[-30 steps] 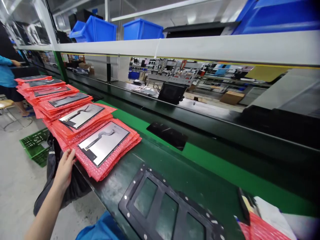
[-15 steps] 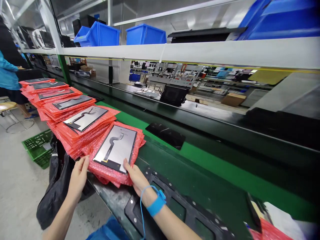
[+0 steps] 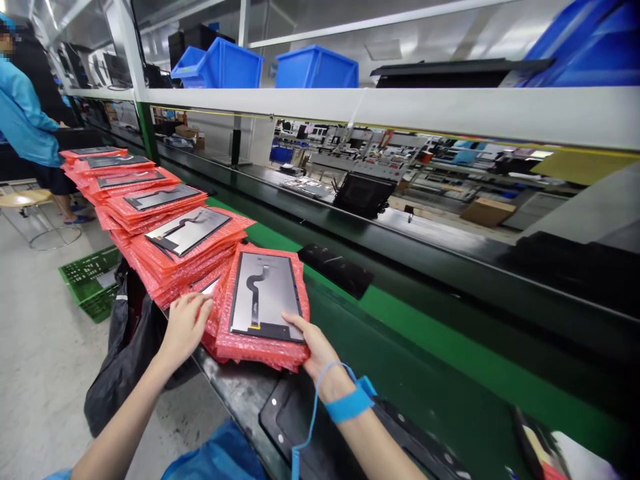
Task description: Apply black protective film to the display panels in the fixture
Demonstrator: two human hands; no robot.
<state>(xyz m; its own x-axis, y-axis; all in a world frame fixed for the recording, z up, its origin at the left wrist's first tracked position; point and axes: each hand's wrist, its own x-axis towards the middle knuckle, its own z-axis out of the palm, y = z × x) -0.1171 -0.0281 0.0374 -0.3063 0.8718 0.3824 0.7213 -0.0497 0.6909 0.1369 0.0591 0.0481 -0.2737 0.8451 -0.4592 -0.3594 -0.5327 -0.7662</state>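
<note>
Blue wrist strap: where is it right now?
In the head view, the strap sits low, right of centre, around the wrist of the right hand, whose thumb lies on the nearest screen panel.

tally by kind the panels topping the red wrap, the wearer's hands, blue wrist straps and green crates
Top panels on red wrap: 6
Hands, left hand and right hand: 2
Blue wrist strap: 1
Green crate: 1
Total: 10
</note>
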